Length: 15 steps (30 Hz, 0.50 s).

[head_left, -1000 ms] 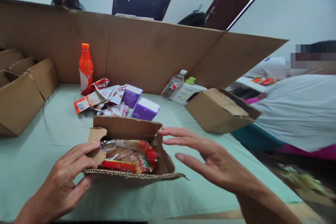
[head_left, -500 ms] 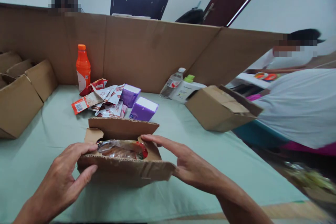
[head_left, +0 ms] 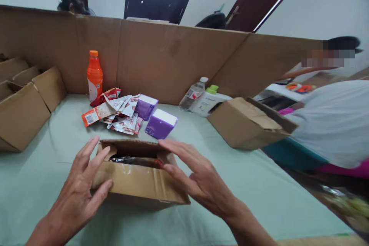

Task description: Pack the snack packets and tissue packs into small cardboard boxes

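A small cardboard box (head_left: 141, 190) stands on the green cloth before me, its front flap folded inward over part of the opening. Inside shows a clear plastic-wrapped item (head_left: 135, 161) with a bit of red; the flap hides most of it. My left hand (head_left: 83, 180) is at the left end, fingers spread and thumb by the front flap; whether it touches is hard to tell. My right hand (head_left: 198, 173) grips the right end, fingertips at the far flap and thumb on the front flap.
Behind the box lie snack packets (head_left: 121, 111) and purple packs (head_left: 162, 123). An orange bottle (head_left: 94, 77), a clear bottle (head_left: 193, 94) and a white jug (head_left: 206, 102) are near the cardboard wall (head_left: 178, 59). Other boxes (head_left: 23, 117) flank the cloth. A person (head_left: 334, 119) is at right.
The front flap has tipped inward and now covers more of the wrapped item. My left fingers have lifted and spread; my right thumb has come onto the front flap.
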Tool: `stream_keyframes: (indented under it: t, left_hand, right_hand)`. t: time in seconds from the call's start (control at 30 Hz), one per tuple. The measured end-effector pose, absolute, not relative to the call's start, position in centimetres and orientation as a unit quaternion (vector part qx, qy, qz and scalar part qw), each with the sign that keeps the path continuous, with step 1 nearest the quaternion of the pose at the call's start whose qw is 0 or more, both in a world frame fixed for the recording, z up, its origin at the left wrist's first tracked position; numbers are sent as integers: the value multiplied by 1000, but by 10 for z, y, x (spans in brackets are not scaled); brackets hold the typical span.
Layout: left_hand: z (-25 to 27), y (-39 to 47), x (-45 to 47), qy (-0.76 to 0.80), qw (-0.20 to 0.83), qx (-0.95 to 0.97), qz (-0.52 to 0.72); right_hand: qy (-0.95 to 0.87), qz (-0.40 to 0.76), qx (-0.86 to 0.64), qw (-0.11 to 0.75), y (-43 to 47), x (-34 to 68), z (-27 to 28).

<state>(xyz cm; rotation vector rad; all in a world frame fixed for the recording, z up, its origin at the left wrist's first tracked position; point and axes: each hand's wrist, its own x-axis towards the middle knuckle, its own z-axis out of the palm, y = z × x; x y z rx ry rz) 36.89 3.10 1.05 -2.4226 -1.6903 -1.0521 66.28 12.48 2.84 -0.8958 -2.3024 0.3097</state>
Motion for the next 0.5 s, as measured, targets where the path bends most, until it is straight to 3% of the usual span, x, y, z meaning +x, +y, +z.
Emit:
stream_keyframes:
  t: [0.37, 0.5]
  left_hand:
    - [8, 38, 355, -472, -57, -847, -238]
    - [13, 39, 354, -469, -59, -851, -229]
  right_hand:
    - [-947, -23, -261, 185, 93, 674, 1]
    - [-951, -30, -251, 177, 96, 671, 4]
